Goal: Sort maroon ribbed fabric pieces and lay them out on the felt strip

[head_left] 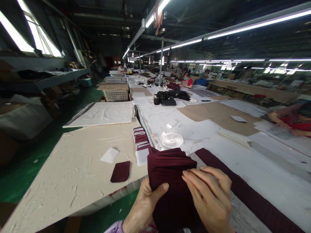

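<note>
A thick stack of dark maroon fabric pieces (173,191) stands up in front of me, its upper edges fanned into layers. My left hand (148,200) grips the stack's left side, thumb across the front face. Against the right edge lie the fingertips of my right hand (211,191), fingers stretched out and close together; its thumb is hidden. On the cream board to the left rest a single maroon fabric piece (120,171) and a white card template (109,155). Near them is a row of maroon and white pieces (141,139).
A small white fan (172,139) stands just beyond the stack. A long maroon fabric strip (238,184) runs along the right. Brown paper (218,113), black garments (167,98) and a plastic basket (116,94) lie farther off. A co-worker's arms (284,123) reach in at right.
</note>
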Tool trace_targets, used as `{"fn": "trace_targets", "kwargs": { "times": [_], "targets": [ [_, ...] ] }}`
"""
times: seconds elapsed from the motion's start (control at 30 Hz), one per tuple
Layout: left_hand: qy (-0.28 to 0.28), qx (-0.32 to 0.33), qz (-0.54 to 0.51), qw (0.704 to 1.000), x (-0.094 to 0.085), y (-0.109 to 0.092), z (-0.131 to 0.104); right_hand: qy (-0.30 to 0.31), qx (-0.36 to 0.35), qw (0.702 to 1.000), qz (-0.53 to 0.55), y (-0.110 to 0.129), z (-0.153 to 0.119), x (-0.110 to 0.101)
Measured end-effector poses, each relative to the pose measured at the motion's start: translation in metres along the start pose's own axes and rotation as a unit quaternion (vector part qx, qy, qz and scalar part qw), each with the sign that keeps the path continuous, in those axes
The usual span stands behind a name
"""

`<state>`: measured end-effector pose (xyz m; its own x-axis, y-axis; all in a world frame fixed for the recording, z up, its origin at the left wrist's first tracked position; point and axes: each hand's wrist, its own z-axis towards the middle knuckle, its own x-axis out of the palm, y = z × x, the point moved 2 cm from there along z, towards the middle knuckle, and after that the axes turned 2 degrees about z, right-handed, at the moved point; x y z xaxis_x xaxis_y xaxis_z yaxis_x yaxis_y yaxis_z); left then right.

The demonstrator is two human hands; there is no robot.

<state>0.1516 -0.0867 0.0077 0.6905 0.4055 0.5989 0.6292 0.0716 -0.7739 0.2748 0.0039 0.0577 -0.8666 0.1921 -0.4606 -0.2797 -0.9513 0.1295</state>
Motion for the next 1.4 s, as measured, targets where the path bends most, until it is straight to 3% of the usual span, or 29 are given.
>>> {"fn": "trace_targets", "kwargs": {
  "times": [0.1,0.33,0.47,0.53,0.57,0.63,0.7,0.77,0.87,1.0,1.1,1.27,1.4],
  "targets": [
    [0.002,-0.003,-0.004,1.0,0.001,-0.001,0.0,0.04,0.021,0.999,0.02,-0.004,-0.003,0.0],
    [-0.028,0.003,-0.029,0.999,-0.003,-0.004,0.001,0.141,0.186,0.971,0.059,-0.024,-0.019,-0.009],
    [-0.042,0.011,-0.039,0.998,-0.003,-0.003,0.003,0.267,0.3,0.902,0.159,-0.023,-0.023,-0.007],
    [-0.043,0.01,-0.045,0.998,-0.001,-0.001,0.004,0.301,0.329,0.873,0.197,-0.019,-0.024,-0.005],
    [-0.044,0.008,-0.047,0.998,0.0,0.001,0.004,0.302,0.33,0.871,0.202,-0.017,-0.024,-0.004],
    [-0.042,0.013,-0.046,0.998,0.001,0.005,0.006,0.283,0.293,0.896,0.176,-0.014,-0.025,-0.003],
    [-0.047,0.027,-0.033,0.998,0.0,0.008,0.007,0.231,0.199,0.947,0.097,-0.011,-0.025,-0.003],
    [-0.06,0.042,-0.018,0.997,-0.002,0.01,0.008,0.173,0.093,0.98,0.011,-0.008,-0.027,-0.003],
    [-0.075,0.058,-0.005,0.995,-0.003,0.011,0.009,0.143,0.03,0.989,-0.006,-0.005,-0.032,-0.002],
    [-0.068,0.062,-0.004,0.996,-0.003,0.011,0.011,0.198,0.046,0.977,0.065,-0.003,-0.038,0.001],
    [-0.063,0.053,0.001,0.997,-0.002,0.011,0.009,0.249,0.083,0.963,0.053,-0.004,-0.04,0.003],
    [-0.065,0.041,-0.005,0.997,0.002,0.013,0.006,0.212,0.135,0.962,0.106,-0.003,-0.037,0.004],
    [-0.078,0.011,-0.062,0.995,0.001,0.017,0.005,0.216,0.188,0.937,0.2,-0.002,-0.034,-0.001]
  ]
}}
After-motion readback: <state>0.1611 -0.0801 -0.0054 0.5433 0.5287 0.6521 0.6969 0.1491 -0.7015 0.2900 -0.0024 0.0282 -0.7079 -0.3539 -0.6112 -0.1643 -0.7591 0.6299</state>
